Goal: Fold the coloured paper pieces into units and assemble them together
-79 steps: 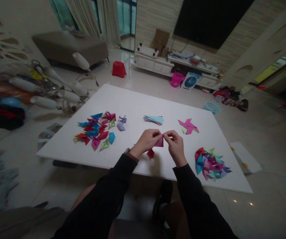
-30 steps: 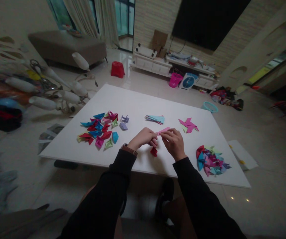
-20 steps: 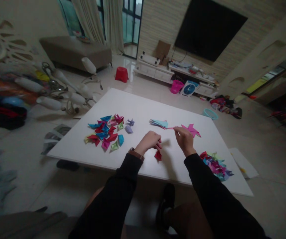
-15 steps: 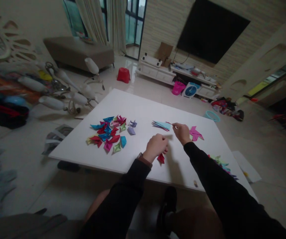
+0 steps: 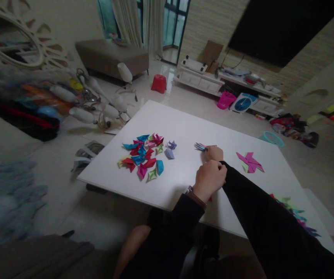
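Observation:
My right hand (image 5: 214, 153) reaches across the white board (image 5: 169, 120) and lies curled on the small stack of blue paper sheets (image 5: 198, 146). A pink folded strip shows at its fingertips. Closer to me, my left hand (image 5: 210, 178) rests on the board as a closed fist, and nothing shows in it. A red folded piece (image 5: 210, 199) peeks out just under its wrist. A heap of folded coloured pieces (image 5: 143, 157) lies to the left, with two lilac ones (image 5: 170, 149) beside it. Flat pink pieces (image 5: 250, 162) lie to the right.
Another heap of coloured folded paper (image 5: 291, 209) sits at the board's near right edge, partly behind my sleeve. On the floor are a white lamp fixture (image 5: 97, 104), loose papers (image 5: 85, 155), a red stool (image 5: 158, 83), a pink basket (image 5: 225, 100) and a teal bowl (image 5: 271, 138).
My hands came apart. The right hand carried the pink strip forward to the blue stack. The left hand stayed by the red piece and closed into a fist. The view swung left.

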Available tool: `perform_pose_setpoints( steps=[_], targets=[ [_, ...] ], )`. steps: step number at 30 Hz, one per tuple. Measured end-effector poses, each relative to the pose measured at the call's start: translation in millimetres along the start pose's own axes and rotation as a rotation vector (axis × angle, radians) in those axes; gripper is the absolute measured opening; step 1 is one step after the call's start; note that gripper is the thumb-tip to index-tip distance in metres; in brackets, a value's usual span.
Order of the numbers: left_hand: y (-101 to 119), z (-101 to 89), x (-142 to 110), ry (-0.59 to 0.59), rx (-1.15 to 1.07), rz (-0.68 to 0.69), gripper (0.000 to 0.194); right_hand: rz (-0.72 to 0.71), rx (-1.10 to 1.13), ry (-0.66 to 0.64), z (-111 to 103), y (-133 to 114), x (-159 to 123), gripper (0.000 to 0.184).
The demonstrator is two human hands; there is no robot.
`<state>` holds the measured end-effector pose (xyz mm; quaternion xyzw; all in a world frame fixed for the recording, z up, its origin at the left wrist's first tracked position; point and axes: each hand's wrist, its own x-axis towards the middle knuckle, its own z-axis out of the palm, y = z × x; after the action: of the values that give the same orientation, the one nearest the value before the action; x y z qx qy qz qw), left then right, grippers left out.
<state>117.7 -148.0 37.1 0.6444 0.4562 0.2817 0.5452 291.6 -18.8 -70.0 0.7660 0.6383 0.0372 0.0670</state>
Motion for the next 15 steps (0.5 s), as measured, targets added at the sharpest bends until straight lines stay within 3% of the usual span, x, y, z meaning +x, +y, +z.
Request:
perform_pose_setpoints(
  steps=[5,8,11,15],
  targets=[
    [1.0,-4.7,-3.5,0.036,-0.089,0.053,0.034,-0.052,-0.016,-0.008,-14.4,-2.6,-1.8,0.030],
    [5.5,-11.9,-8.7,0.103,-0.144,0.109,0.037,-0.120,-0.012,0.049,-32.2,-21.3,1.2,0.031],
    [10.7,-22.9,-14.6,0.186,-0.154,0.146,0.038,-0.299,0.025,0.138,-50.2,-61.3,2.1,0.038],
    [13.2,-38.4,-18.8,0.269,-0.132,0.209,0.039,-0.602,0.127,0.233,-65.6,-134.0,-7.4,0.033]
  ],
)
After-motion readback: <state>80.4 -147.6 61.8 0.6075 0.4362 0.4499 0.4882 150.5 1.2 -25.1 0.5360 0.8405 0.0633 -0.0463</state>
